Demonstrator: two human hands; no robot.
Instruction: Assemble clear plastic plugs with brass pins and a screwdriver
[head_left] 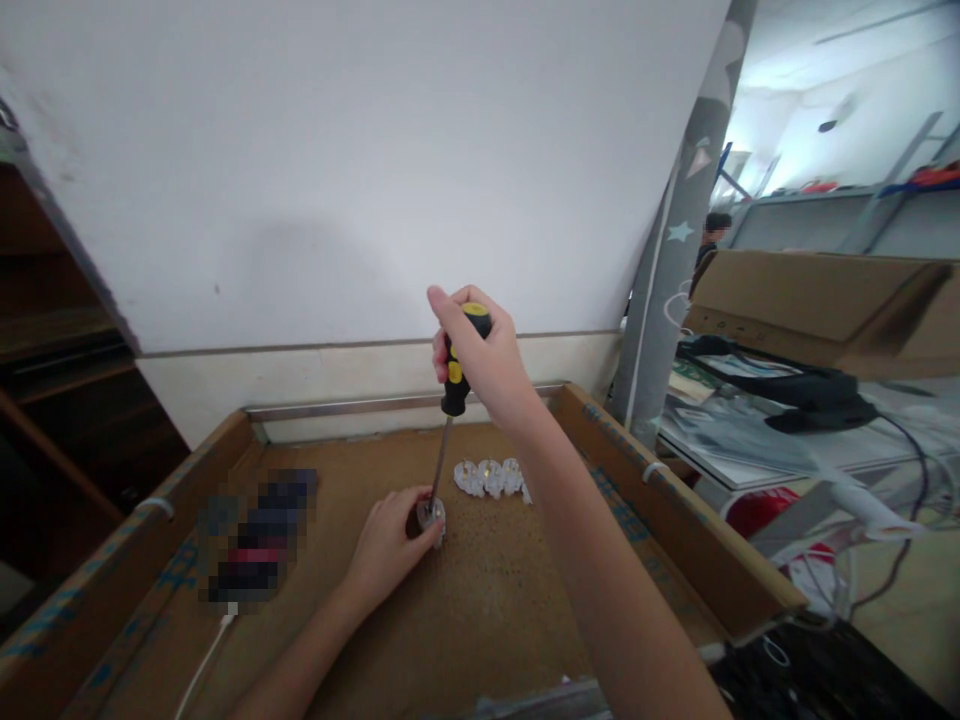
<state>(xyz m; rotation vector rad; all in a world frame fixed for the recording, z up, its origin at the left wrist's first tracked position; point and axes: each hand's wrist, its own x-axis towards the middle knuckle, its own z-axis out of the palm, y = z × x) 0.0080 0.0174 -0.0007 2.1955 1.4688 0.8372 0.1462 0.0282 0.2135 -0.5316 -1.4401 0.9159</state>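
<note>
My right hand (480, 360) is closed round the black and yellow handle of a screwdriver (450, 420) held nearly upright. Its metal shaft runs down to a small white plastic plug part (433, 516) on the brown work surface. My left hand (390, 545) pinches that part and steadies it against the surface. A short row of similar white parts (491, 477) lies just behind, to the right of the shaft.
The work surface is a cork-brown tray with raised cardboard walls (675, 520). A blurred dark object (259, 540) with a white cable lies at the left. A white wall rises behind. To the right are a cardboard box (817, 300), cables and a distant person (712, 240).
</note>
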